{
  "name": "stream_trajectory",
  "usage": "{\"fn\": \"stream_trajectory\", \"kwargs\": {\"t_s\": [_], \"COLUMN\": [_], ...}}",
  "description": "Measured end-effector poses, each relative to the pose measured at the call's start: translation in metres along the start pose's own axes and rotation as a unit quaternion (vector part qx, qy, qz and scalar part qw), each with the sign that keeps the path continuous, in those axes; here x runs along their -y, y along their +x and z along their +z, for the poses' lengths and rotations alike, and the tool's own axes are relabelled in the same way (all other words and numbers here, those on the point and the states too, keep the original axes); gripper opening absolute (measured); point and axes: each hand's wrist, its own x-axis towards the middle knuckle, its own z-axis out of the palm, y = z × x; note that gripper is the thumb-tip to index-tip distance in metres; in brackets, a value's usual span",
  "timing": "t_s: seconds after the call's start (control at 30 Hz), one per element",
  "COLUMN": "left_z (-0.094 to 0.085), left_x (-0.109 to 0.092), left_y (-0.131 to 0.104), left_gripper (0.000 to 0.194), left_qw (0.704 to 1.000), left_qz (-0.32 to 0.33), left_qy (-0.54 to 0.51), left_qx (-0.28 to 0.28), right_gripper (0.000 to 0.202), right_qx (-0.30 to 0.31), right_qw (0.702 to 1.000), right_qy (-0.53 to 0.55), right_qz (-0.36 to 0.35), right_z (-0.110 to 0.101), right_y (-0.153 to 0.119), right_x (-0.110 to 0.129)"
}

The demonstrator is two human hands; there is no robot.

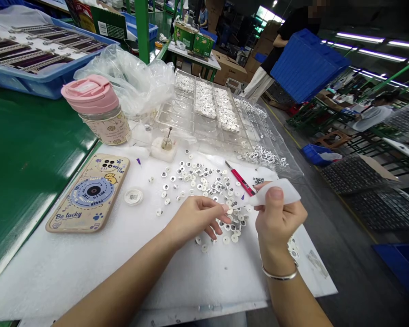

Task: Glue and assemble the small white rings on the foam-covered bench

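Note:
My left hand (198, 217) pinches a small white disc between thumb and fingertips, just above a scatter of several small white and silver round parts (204, 181) on a white foam sheet (88, 268). My right hand (276, 218) holds a small translucent squeeze bottle (282, 190), its thin tip pointing left at the disc in my left hand. A silver bracelet sits on my right wrist.
A phone in a decorated case (90, 193) and a pink-lidded cup (97, 109) lie left. A red-handled tool (240, 179), a small glass pot with a stick (167, 143), clear trays of parts (211, 109) and a plastic bag sit behind. A person carries a blue crate (305, 63).

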Motion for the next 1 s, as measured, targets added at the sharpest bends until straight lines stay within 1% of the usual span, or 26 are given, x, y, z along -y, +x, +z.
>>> {"fn": "stream_trajectory", "kwargs": {"t_s": [0.2,0.4,0.6,0.77,0.9,1.0], "left_z": [-0.0003,-0.0003,-0.0003,-0.0011,-0.0018,-0.0020], "left_x": [0.0009,0.0004,-0.0006,-0.0013,0.0000,0.0013], "left_y": [0.0004,-0.0001,-0.0009,-0.0013,-0.0007,-0.0005], "left_gripper": [0.029,0.028,0.028,0.028,0.027,0.027], "left_qw": [1.000,1.000,1.000,1.000,1.000,1.000], "left_qz": [0.013,0.011,0.011,0.016,0.018,0.017], "left_qy": [0.002,0.008,0.010,0.007,0.005,0.008], "left_qx": [0.002,0.003,0.002,0.004,0.003,0.001], "right_gripper": [0.040,0.040,0.039,0.036,0.036,0.037], "right_qx": [0.018,0.009,-0.012,0.003,0.017,0.016], "right_qw": [1.000,1.000,0.999,0.998,0.999,0.999], "right_qy": [-0.010,-0.008,0.035,0.049,0.040,0.034], "right_qz": [-0.004,-0.008,0.021,0.027,0.029,0.031], "right_z": [-0.0025,-0.0003,0.0027,0.0023,0.0028,0.0031], "right_y": [0.0003,0.0010,0.0038,0.0042,0.0043,0.0045], "right_x": [-0.0003,0.0007,-0.0016,-0.0024,-0.0015,-0.0016]}}
